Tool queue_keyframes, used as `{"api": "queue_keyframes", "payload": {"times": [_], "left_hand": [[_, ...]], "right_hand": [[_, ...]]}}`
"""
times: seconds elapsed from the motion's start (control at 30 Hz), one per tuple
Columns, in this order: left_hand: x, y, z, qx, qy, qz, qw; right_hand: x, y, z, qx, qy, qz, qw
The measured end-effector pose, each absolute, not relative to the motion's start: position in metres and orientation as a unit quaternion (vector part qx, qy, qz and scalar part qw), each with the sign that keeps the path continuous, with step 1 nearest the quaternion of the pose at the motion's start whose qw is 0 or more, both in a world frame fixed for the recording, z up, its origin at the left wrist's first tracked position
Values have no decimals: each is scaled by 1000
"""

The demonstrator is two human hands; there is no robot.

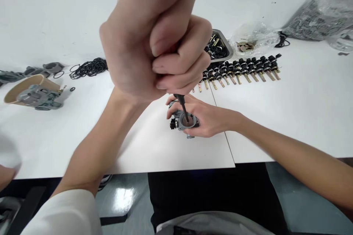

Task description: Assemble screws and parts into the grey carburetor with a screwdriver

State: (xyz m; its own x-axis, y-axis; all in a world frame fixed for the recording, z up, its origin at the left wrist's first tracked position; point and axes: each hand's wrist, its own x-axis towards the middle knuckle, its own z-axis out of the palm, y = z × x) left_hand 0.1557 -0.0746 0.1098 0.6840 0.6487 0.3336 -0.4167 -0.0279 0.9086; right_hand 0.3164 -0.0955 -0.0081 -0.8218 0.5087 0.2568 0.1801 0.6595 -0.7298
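My left hand (pixel 157 55) is raised close to the camera in a fist around a screwdriver (pixel 182 105). Its handle is mostly hidden by my fingers; the dark shaft points down, with the tip at a brown disc (pixel 190 119) inside a round bore. That bore belongs to a small grey metal carburetor body (pixel 181 126) on the white table. Reaching in from the right, my right hand (pixel 205 117) grips the body, fingers over the far side and thumb at the near side. A black ribbed fitting (pixel 173 123) sticks out on its left.
Behind my hands lie a metal tray (pixel 229 52) of parts, a row of black-topped shafts (pixel 248 69), a bag of brown discs (pixel 246 46) and a larger bag (pixel 317 18). Left are black rings (pixel 89 68) and a tan container (pixel 12 91) with another carburetor body (pixel 41 97).
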Motion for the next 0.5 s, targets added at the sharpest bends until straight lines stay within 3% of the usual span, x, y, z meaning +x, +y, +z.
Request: {"api": "queue_keyframes", "payload": {"times": [0.13, 0.3, 0.5], "left_hand": [[158, -63, 113, 641, 112, 346, 675], [161, -23, 93, 560, 267, 428, 657], [165, -19, 97, 577, 248, 390, 673]], "right_hand": [[317, -95, -7, -203, -882, 363, 220], [317, -97, -6, -209, -881, 361, 223], [315, -97, -6, -209, -880, 360, 228]]}}
